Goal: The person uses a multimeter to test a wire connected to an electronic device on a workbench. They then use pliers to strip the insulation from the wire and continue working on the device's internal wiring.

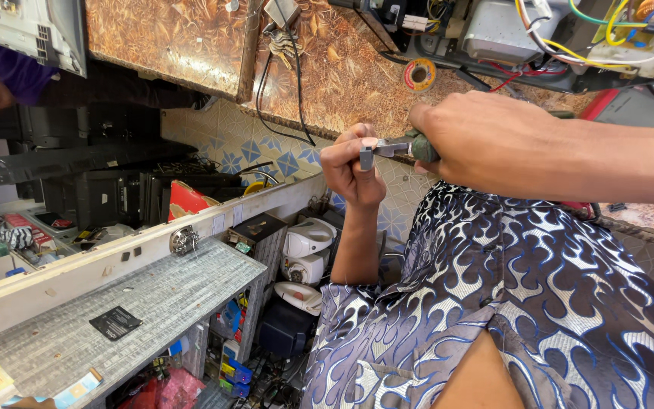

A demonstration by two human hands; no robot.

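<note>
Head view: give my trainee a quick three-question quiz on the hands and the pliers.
1. True or false: the right hand grips the green-handled pliers.
2. Where do the plier tips meet the left hand? A) at its fingertips B) at its wrist C) nowhere, they are apart
3. Fill in: the solder spool lies on the ____.

Key: 1 true; 2 A; 3 counter
</note>
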